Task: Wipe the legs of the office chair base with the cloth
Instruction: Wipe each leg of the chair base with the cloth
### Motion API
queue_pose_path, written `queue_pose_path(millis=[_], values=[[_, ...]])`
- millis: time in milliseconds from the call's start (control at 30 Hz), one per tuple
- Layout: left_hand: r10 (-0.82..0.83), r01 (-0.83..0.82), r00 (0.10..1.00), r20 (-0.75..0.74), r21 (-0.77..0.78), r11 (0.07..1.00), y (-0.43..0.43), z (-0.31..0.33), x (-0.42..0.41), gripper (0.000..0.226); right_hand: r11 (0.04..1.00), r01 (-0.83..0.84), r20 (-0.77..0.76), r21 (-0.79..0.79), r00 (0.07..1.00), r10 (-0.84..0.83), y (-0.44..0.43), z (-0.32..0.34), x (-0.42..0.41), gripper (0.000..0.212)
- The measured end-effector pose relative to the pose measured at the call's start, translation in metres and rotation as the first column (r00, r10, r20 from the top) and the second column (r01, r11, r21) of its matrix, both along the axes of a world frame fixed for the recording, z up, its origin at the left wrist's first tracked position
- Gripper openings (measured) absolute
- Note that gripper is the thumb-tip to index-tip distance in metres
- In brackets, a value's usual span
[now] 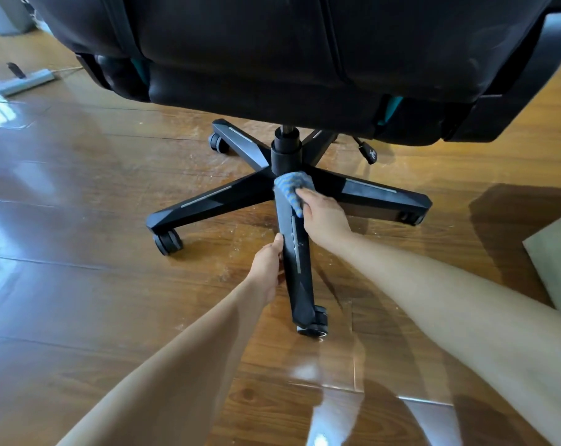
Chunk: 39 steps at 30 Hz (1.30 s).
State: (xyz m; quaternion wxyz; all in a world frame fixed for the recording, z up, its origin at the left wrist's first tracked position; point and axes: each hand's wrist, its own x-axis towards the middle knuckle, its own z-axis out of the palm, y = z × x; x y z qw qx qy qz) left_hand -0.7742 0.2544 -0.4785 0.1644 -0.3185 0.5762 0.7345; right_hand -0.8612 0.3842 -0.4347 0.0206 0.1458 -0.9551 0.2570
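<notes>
Glossy wooden floor (79,194) all round, black chair base (285,156) dead centre under the seat (272,53). Right hand (324,217) grips the blue cloth (293,188), pressing it on the six o'clock leg (297,252) beside the hub. Left hand (268,265) clasps that leg's nine o'clock edge.

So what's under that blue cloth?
The cloth lies on the inner end of the nearest chair leg, beside the hub. The right hand presses it down; the surface beneath is hidden.

floor (79,194): glossy wood; on it: chair base (208,197); power strip (28,82)
</notes>
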Motion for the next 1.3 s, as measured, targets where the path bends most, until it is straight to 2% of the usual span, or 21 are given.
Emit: queue_pose_path(millis=[133, 267, 400, 500, 567, 700, 867, 1000, 1133, 1233, 1300], values=[[0.010, -0.010, 1.000, 0.014, -0.003, 1.000, 0.000, -0.002, 0.000, 0.049, 1.000, 0.010, 0.038, -0.009, 0.999, -0.009, -0.001, 0.003, -0.009, 0.045], [0.012, -0.012, 1.000, 0.015, -0.004, 1.000, 0.000, -0.003, 0.000, 0.051, 1.000, -0.022, -0.026, 0.019, 0.999, 0.022, 0.009, -0.004, 0.034, 0.046], [0.035, -0.035, 0.999, 0.015, -0.002, 0.999, 0.002, -0.003, 0.001, 0.049, 0.979, -0.103, -0.104, 0.178, 0.987, 0.122, 0.013, -0.007, 0.043, 0.050], [0.044, -0.044, 0.999, 0.024, -0.004, 0.999, 0.003, -0.002, 0.001, 0.050, 0.962, -0.126, -0.068, 0.243, 0.987, 0.147, 0.006, 0.002, 0.015, 0.054], [0.023, -0.023, 1.000, 0.018, 0.003, 1.000, 0.002, -0.001, 0.000, 0.050, 0.971, -0.109, -0.015, 0.212, 0.993, 0.114, -0.006, 0.008, -0.001, 0.058], [-0.003, 0.003, 0.999, 0.038, 0.001, 1.000, -0.004, 0.002, -0.001, 0.048, 0.992, -0.050, 0.038, 0.113, 0.998, 0.046, -0.022, 0.012, -0.011, 0.052], [0.005, -0.005, 1.000, -0.003, -0.084, 0.996, -0.026, 0.014, -0.019, 0.017, 0.999, -0.038, 0.049, 0.030, 0.998, 0.037, -0.010, 0.003, 0.016, 0.059], [0.015, -0.022, 0.998, -0.059, -0.118, 0.993, -0.025, 0.025, -0.037, 0.026, 0.994, -0.097, 0.041, 0.044, 0.995, 0.095, -0.001, 0.006, 0.028, 0.058], [0.104, -0.108, 0.994, -0.045, -0.108, 0.988, -0.015, 0.030, -0.047, 0.027, 0.992, -0.096, 0.101, 0.080, 0.991, 0.087, -0.006, 0.020, -0.003, 0.055], [0.098, -0.108, 0.994, -0.057, -0.213, 0.971, -0.019, 0.033, -0.059, 0.029, 0.993, -0.054, 0.122, 0.104, 0.992, 0.041, -0.009, 0.030, -0.020, 0.049], [0.043, -0.063, 0.996, -0.078, -0.263, 0.963, -0.025, 0.032, -0.069, 0.034, 0.995, -0.062, 0.149, 0.074, 0.988, 0.050, -0.009, 0.031, -0.014, 0.053]])
